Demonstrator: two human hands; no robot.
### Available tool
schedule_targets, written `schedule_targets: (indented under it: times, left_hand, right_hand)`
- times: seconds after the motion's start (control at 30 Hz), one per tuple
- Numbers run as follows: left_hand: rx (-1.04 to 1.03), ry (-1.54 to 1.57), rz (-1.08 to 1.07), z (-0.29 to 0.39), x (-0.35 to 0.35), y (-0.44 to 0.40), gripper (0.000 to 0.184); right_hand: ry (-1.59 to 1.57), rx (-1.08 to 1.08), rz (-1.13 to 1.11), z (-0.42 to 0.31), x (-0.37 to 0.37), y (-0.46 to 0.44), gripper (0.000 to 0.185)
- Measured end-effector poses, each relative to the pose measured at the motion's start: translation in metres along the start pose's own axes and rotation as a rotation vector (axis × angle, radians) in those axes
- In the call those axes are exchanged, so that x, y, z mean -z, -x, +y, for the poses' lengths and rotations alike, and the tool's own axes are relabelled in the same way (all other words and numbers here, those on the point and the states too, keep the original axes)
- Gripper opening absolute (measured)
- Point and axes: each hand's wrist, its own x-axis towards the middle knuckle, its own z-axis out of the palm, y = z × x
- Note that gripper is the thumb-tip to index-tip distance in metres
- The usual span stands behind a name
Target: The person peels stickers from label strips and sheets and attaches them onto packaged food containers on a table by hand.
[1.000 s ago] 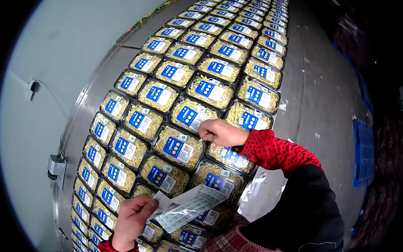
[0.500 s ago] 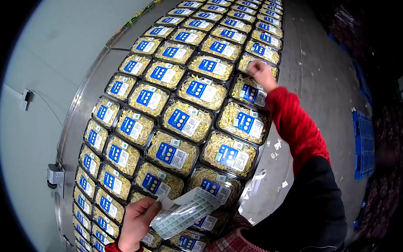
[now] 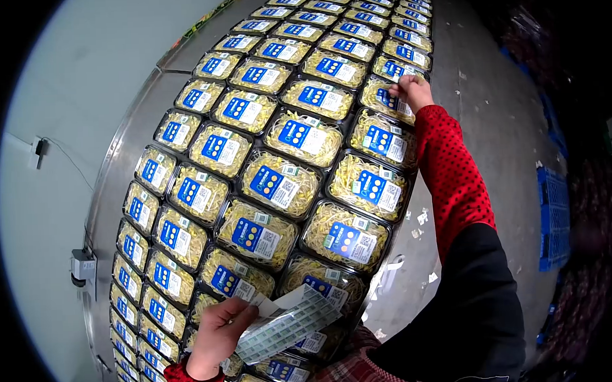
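My left hand is closed on a sheet of small green-and-white stickers, thumb on top, with a pale backing strip curling up at its edge. The sheet hangs over the nearest trays. Farther off, my right hand is at the outer right row, fingertips pinched together at a tray of bean sprouts with a blue-and-white label. Whatever the pinch holds is too small to make out. Closer along that row, another sprout tray bears a small pale sticker at the left of its label.
Rows of film-covered sprout trays cover the long metal table. A pale wall with a grey box borders its left side. Paper scraps litter the floor to the right, and a blue pallet stands beyond.
My right hand has shifted slightly up and to the right, its fingers now lower over a tray's label. My left hand and the sticker sheet have moved a little to the right.
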Motion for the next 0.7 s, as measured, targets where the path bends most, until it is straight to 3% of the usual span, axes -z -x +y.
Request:
schedule_targets:
  times: [0.07,0.13,0.2,0.27,0.3,0.4,0.43,0.47,0.53,0.57,0.6,0.7]
  left_hand:
    - [0.013,0.02,0.001,-0.002,-0.002,-0.001,0.01]
    - [0.027,0.033,0.005,-0.002,-0.003,-0.002,0.01]
    - [0.003,-0.03,0.0,-0.003,-0.004,-0.002,0.011]
    - [0.015,-0.017,0.0,0.0,-0.005,0.001,0.011]
    - [0.016,-0.003,0.001,0.002,-0.006,-0.001,0.012]
    - [0.013,0.014,-0.003,0.0,-0.005,0.002,0.013]
    - [0.015,0.015,-0.002,0.0,-0.006,0.004,0.013]
    - [0.018,0.022,-0.001,0.0,-0.008,0.003,0.013]
    - [0.021,0.027,-0.001,-0.001,-0.01,0.003,0.013]
    - [0.011,0.012,-0.01,-0.005,-0.011,0.002,0.013]
    - [0.002,-0.004,-0.018,-0.006,-0.011,0.002,0.013]
    - [0.022,-0.008,-0.025,0.002,-0.014,0.002,0.013]
  right_hand:
    - [0.046,0.007,-0.01,0.003,-0.008,0.001,0.003]
    - [0.194,-0.013,-0.176,0.029,-0.01,-0.004,0.004]
    - [0.173,0.056,-0.131,0.046,-0.01,-0.006,0.004]
    - [0.202,-0.182,-0.255,0.03,-0.009,0.008,0.005]
    - [0.287,-0.177,-0.239,0.015,-0.01,0.015,0.005]
    - [0.215,0.013,-0.024,-0.005,-0.006,0.015,0.011]
    - [0.268,0.057,0.012,-0.01,-0.01,0.025,0.022]
    - [0.268,0.058,0.014,-0.005,-0.008,0.027,0.022]
    - [0.427,0.137,-0.072,0.007,-0.006,0.03,0.041]
    - [0.574,0.233,-0.076,0.011,-0.004,0.03,0.06]
    - [0.571,0.232,-0.073,0.015,-0.005,0.03,0.06]
    - [0.789,0.528,-0.069,0.022,-0.013,0.039,0.071]
